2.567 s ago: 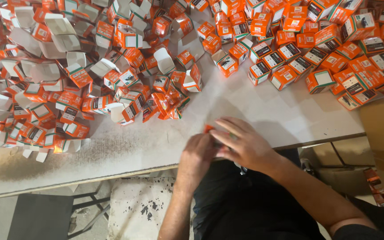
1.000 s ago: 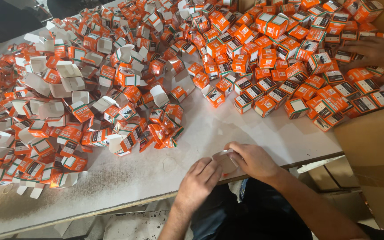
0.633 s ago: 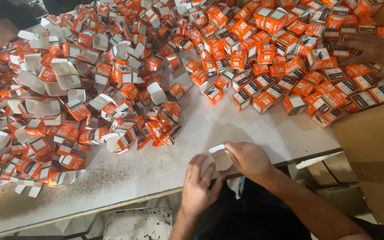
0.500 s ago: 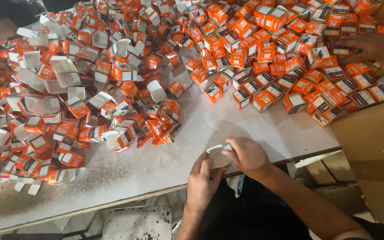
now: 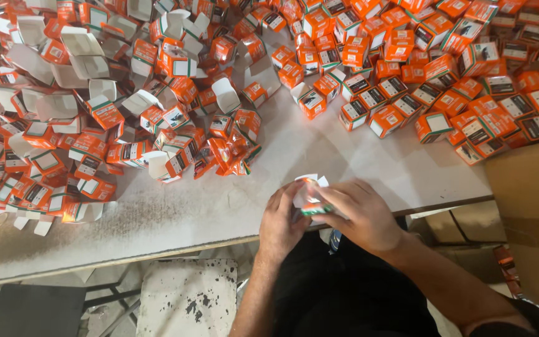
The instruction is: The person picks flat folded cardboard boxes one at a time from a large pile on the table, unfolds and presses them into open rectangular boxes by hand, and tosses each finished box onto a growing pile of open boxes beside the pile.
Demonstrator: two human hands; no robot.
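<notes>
- Gripping a small orange and white carton (image 5: 310, 198) from both sides, the left hand (image 5: 285, 218) and the right hand (image 5: 362, 212) are seen low in the middle of the frame, at the near edge of the white table (image 5: 369, 165).
- The carton is held just above the table edge, close to the body, so that its white end flaps (they stand open at the top) can be reached by the fingers.
- The left hand is closed around the carton's left side and underside; the right hand is curled over its right side, with the fingertips (image 5: 323, 198) laid on the orange face. Both grips are closed on the carton, and it is pressed between them.
- A loose heap of unfolded cartons (image 5: 95, 125) with white flaps standing out fills the upper left of the frame, well apart from the hands.
- Closed cartons (image 5: 444, 81) are packed more tidily across the upper right, their printed faces upward, and a bare strip of table lies between the two masses.
- A brown cardboard box (image 5: 531, 212) is set at the right edge of the frame, just beside the table's corner.
- A paint-spattered white stool (image 5: 185, 299) is visible beneath the table, lower left of centre.
</notes>
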